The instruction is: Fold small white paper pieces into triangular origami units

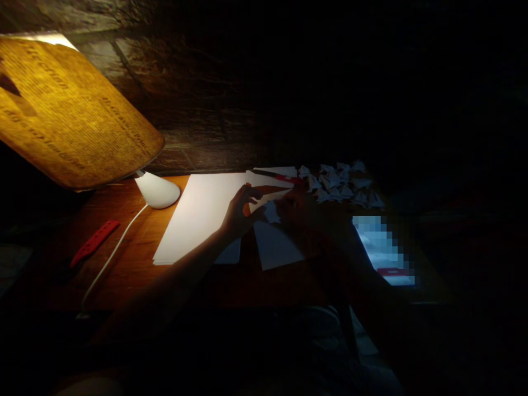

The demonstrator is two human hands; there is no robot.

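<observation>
A small folded piece of white paper sits between my two hands above the table. My left hand reaches in from the left, its thumb and fingertips at the paper's left edge. Deep in shadow, my right hand has its fingers closed at the paper's right side. Below the hands lies a loose white sheet. A larger stack of white paper lies to the left, partly covered by my left forearm. Behind my right hand, a red-and-black tool rests on paper.
Several small folded paper pieces cluster at the back right. A lit screen lies at the right. On the left stand a lamp base with a printed shade, a white cord and a red perforated handle. A wall runs behind.
</observation>
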